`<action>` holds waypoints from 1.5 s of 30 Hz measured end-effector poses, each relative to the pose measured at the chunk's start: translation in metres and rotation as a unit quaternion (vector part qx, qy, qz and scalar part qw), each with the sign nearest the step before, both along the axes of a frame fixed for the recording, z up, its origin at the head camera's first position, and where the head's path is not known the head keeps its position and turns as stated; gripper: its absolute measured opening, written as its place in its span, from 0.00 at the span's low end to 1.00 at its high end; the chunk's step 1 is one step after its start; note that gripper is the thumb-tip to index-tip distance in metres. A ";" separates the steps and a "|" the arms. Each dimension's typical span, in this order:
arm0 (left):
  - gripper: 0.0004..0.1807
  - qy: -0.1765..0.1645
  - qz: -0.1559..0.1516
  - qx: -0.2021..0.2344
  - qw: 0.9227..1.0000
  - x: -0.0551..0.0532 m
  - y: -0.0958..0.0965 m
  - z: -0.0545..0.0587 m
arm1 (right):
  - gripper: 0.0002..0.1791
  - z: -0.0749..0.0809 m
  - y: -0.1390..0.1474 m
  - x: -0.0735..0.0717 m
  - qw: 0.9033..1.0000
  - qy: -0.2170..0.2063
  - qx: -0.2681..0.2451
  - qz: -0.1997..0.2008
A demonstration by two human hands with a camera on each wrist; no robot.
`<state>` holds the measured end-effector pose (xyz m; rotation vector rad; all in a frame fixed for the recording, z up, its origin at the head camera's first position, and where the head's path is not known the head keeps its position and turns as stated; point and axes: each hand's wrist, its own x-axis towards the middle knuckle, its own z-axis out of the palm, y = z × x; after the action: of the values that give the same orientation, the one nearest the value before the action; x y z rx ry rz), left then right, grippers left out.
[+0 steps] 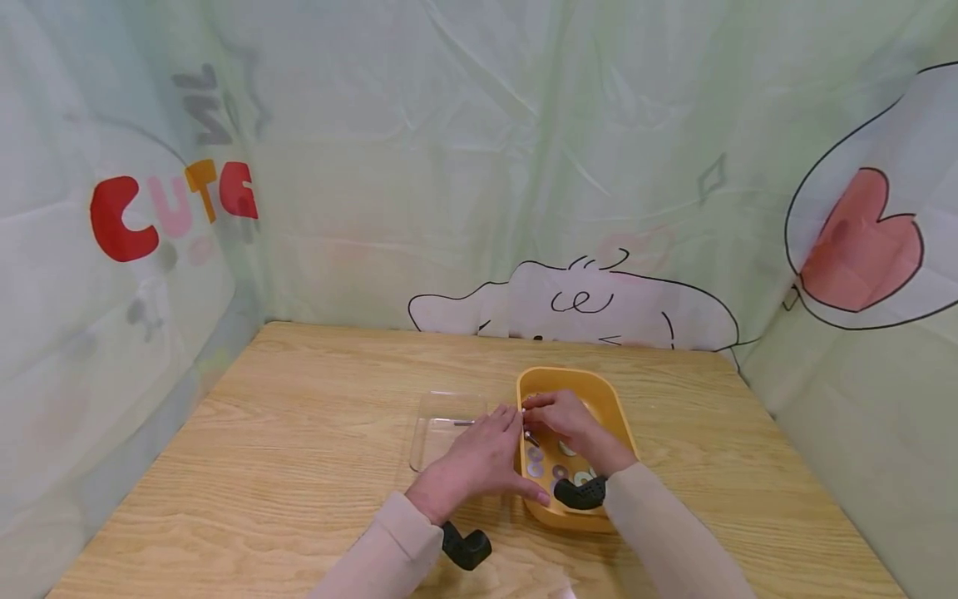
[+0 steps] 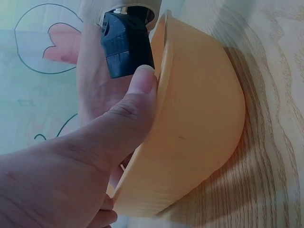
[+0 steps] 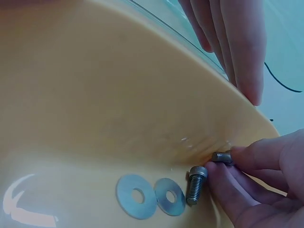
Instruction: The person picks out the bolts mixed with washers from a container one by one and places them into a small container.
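basin (image 2: 199,109) with washers (image 3: 124,195), bolt (image 3: 195,186), right hand (image 1: 570,422) pinching fastener (image 3: 221,157), clear tray (image 1: 434,446) beside

The right fingers (image 3: 259,156) hide one end of the pinched bolt (image 3: 221,157).

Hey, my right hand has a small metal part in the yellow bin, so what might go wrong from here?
The small metal part in your right hand shows little to grip, so it might slip and drop toward the washers. A bolt lies right beside those fingers, which may knock it. Your left hand touches the rim of the bin, so uneven pressure could perhaps tip or slide it.
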<state>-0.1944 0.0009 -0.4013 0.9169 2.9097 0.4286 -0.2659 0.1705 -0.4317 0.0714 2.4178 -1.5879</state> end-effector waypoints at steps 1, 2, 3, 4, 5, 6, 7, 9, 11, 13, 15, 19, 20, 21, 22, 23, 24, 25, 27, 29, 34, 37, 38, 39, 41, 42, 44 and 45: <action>0.65 0.004 -0.002 0.000 1.000 0.000 0.000 0.001 | 0.17 0.000 0.000 0.000 1.000 0.000 0.005 -0.006; 0.65 0.007 -0.004 -0.001 1.000 0.001 0.001 0.001 | 0.16 0.000 0.000 0.000 1.000 0.000 0.013 -0.010; 0.64 0.009 -0.005 -0.002 1.000 0.001 0.001 0.001 | 0.16 0.000 -0.001 0.001 1.000 0.000 0.017 -0.013; 0.64 0.009 -0.006 -0.001 1.000 0.001 0.001 0.002 | 0.16 0.000 -0.001 0.001 1.000 0.000 0.022 -0.015; 0.65 0.008 -0.006 -0.001 1.000 0.001 0.001 0.002 | 0.16 -0.001 -0.001 0.002 0.999 -0.001 0.023 -0.022; 0.65 0.007 -0.006 -0.002 1.000 0.001 0.002 0.002 | 0.16 -0.001 -0.001 0.002 0.999 -0.002 0.023 -0.026; 0.65 0.006 -0.006 -0.003 1.000 0.001 0.002 0.002 | 0.15 -0.001 -0.001 0.002 0.999 -0.002 0.021 -0.028; 0.66 0.003 -0.004 -0.004 1.000 0.001 0.002 0.001 | 0.15 -0.002 -0.001 0.002 0.999 -0.003 0.016 -0.034; 0.66 0.001 -0.002 -0.006 1.000 0.001 0.003 0.001 | 0.15 -0.002 0.000 0.002 0.999 -0.006 0.015 -0.039; 0.66 -0.001 -0.002 -0.007 1.000 0.001 0.003 0.002 | 0.14 0.000 0.000 0.003 0.999 -0.007 0.018 -0.039; 0.66 -0.004 0.000 -0.007 1.000 0.002 0.003 0.002 | 0.15 0.003 0.001 0.004 0.999 -0.007 0.013 -0.035; 0.67 -0.012 0.004 -0.006 1.000 0.002 0.002 0.003 | 0.14 0.009 0.003 0.005 1.000 -0.006 -0.010 -0.024; 0.67 -0.015 0.006 -0.006 1.000 0.003 0.002 0.003 | 0.14 0.010 0.004 0.005 1.000 -0.003 -0.018 -0.018; 0.68 -0.017 0.007 -0.006 1.000 0.003 0.002 0.003 | 0.15 0.012 0.004 0.004 1.000 0.001 -0.026 -0.012; 0.68 -0.017 0.008 -0.006 1.000 0.003 0.002 0.003 | 0.14 0.013 0.005 0.004 0.999 0.003 -0.034 -0.006; 0.68 -0.018 0.010 -0.007 1.000 0.003 0.001 0.003 | 0.14 0.014 0.005 0.004 0.999 0.006 -0.043 -0.002; 0.69 -0.019 0.012 -0.007 1.000 0.003 0.001 0.002 | 0.14 0.016 0.006 0.004 0.999 0.009 -0.052 0.004; 0.69 -0.020 0.013 -0.008 1.000 0.003 0.000 0.002 | 0.14 0.017 0.007 0.004 0.998 0.013 -0.060 0.011; 0.69 -0.020 0.016 -0.009 1.000 0.003 -0.001 0.001 | 0.15 0.020 0.009 0.004 0.996 0.015 -0.080 0.021; 0.69 -0.016 0.015 -0.008 1.000 0.003 -0.002 0.000 | 0.15 0.023 0.010 0.005 0.996 0.015 -0.089 0.026; 0.69 -0.002 0.005 0.008 1.000 0.004 -0.008 0.000 | 0.16 0.029 0.012 0.007 0.993 0.016 -0.108 0.039; 0.68 0.003 0.006 0.014 1.000 0.004 -0.013 0.003 | 0.17 0.032 0.012 0.007 0.993 0.022 -0.110 0.044; 0.68 0.005 0.008 0.014 1.000 0.004 -0.014 0.004 | 0.16 0.033 0.012 0.008 0.993 0.024 -0.109 0.044; 0.68 0.004 0.011 0.013 1.000 0.004 -0.016 0.005 | 0.16 0.034 0.012 0.008 0.993 0.026 -0.105 0.046; 0.67 0.004 0.020 0.008 1.000 0.003 -0.021 0.007 | 0.16 0.036 0.010 0.008 0.994 0.030 -0.096 0.049; 0.67 0.002 0.024 0.006 1.000 0.003 -0.023 0.007 | 0.16 0.038 0.009 0.009 0.994 0.031 -0.094 0.051; 0.67 -0.002 0.033 0.009 0.999 0.002 -0.027 0.008 | 0.15 0.040 0.006 0.010 0.994 0.033 -0.090 0.057; 0.67 -0.004 0.038 0.011 0.999 0.002 -0.030 0.009 | 0.15 0.041 0.004 0.010 0.993 0.034 -0.091 0.061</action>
<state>-0.1923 -0.0287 -0.3922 0.8084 2.9464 0.4680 -0.2557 0.1744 -0.3908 -0.1641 2.2661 -1.7708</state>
